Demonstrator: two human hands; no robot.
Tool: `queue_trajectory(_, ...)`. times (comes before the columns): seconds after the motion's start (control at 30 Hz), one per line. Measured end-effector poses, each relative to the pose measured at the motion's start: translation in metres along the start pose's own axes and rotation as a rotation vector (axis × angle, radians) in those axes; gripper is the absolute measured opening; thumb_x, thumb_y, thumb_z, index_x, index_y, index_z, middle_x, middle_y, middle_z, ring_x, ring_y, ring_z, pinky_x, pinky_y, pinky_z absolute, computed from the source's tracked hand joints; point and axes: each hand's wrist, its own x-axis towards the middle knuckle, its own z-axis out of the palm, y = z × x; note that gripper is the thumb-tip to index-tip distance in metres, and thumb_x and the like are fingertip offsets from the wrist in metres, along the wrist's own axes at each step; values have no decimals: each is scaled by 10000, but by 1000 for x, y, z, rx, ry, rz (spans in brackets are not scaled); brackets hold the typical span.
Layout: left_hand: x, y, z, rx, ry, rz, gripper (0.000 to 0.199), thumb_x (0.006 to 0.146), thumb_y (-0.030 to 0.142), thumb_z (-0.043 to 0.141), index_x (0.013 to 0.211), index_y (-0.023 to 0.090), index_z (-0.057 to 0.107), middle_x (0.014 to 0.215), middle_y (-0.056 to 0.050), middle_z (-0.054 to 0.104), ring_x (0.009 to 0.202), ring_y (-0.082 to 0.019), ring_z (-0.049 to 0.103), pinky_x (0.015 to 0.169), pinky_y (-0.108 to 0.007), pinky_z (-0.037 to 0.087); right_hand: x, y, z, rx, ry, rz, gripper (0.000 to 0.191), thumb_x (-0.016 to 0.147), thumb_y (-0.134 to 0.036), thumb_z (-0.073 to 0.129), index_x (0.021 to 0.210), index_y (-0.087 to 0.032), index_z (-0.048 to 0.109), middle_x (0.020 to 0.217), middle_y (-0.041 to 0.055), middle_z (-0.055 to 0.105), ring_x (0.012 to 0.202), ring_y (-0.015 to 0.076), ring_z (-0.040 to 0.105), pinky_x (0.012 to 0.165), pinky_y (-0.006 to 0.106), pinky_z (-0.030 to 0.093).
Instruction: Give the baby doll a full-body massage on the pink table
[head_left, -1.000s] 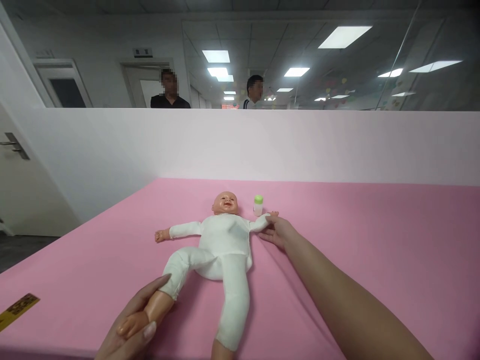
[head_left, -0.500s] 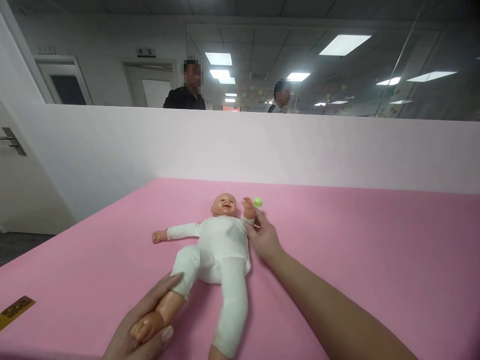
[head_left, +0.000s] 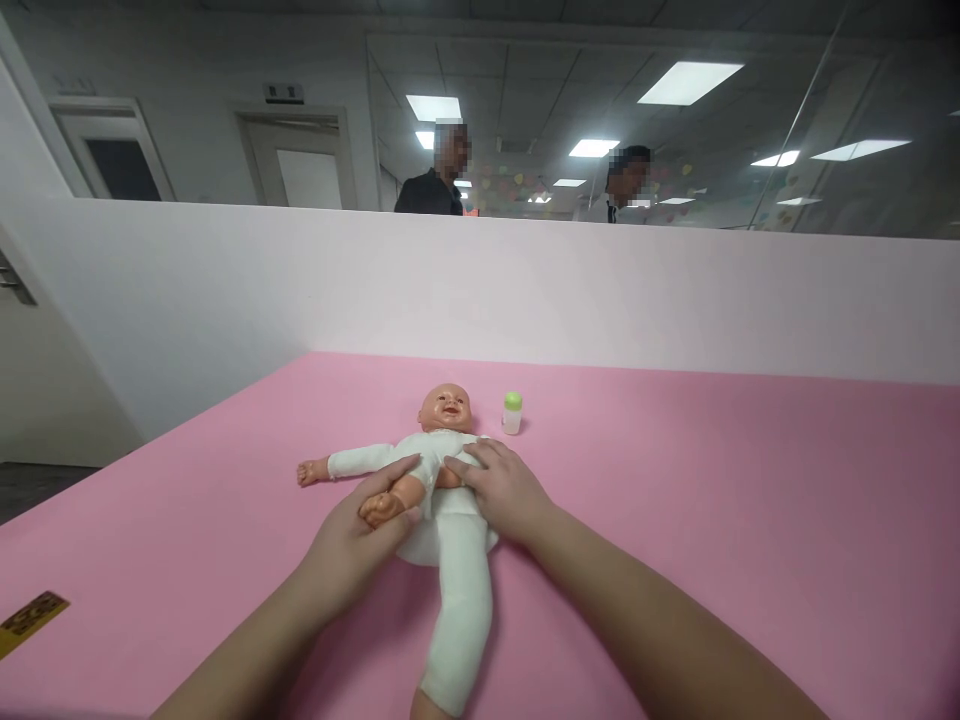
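Note:
A baby doll (head_left: 463,570) with a soft white cloth body lies on its back, its head toward the far wall. My left hand (head_left: 341,540) is closed round the lower part of one doll leg, which is bent up against the belly, the bare foot (head_left: 381,508) resting in my palm. My right hand (head_left: 514,490) presses the doll's arm on the other side across its torso, the fingers curled over it; the doll's hand (head_left: 448,478) shows beneath them. The doll's other arm (head_left: 361,461) stretches out to the left. Its second leg lies straight toward me.
A small bottle with a green cap (head_left: 512,414) stands beside the doll's head on the pink tabletop (head_left: 712,520). A white partition (head_left: 600,300) rises behind the table. Two people are beyond the glass. A yellow-and-black label (head_left: 34,622) is at the left edge.
My left hand has pushed the doll's leg up and bent it toward the belly. My right hand has brought the doll's arm down across the torso, uncovering the bottle.

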Motion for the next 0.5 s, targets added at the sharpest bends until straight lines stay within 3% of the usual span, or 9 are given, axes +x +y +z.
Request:
queue_trajectory(0.1,7,-6,0,20,-8,15,705,864,509,722,1513,266,596,1484,-66,639,1379,-350,583,1120,-466,506,0,0,0,35,10,3,485,1000,-165,587,1453,-323,656,1428,99,626,1337,316,518,1169,497,412)
queue_trajectory(0.2,-1,-9,-2,33,7,32,696,874,509,720,1520,287,586,1512,-55,616,1414,-355,547,1134,-466,494,-1,-1,-2,115,21,54,507,982,-130,563,1455,-288,651,1445,103,620,1347,310,518,1176,488,403)
queue_trajectory(0.33,-30,-9,-7,90,33,75,644,899,479,709,1514,327,594,1582,-33,545,1489,-342,462,1216,-467,408,-3,4,-4,355,87,244,534,941,-130,586,1457,-264,623,1434,80,638,1328,279,557,1158,454,427)
queue_trajectory(0.5,-82,-13,-13,123,158,62,620,790,489,803,1390,366,712,1531,-16,597,1507,-387,430,1255,-516,341,-5,31,3,675,238,557,400,958,-265,625,1355,-306,648,1220,26,743,1091,254,686,983,400,537)
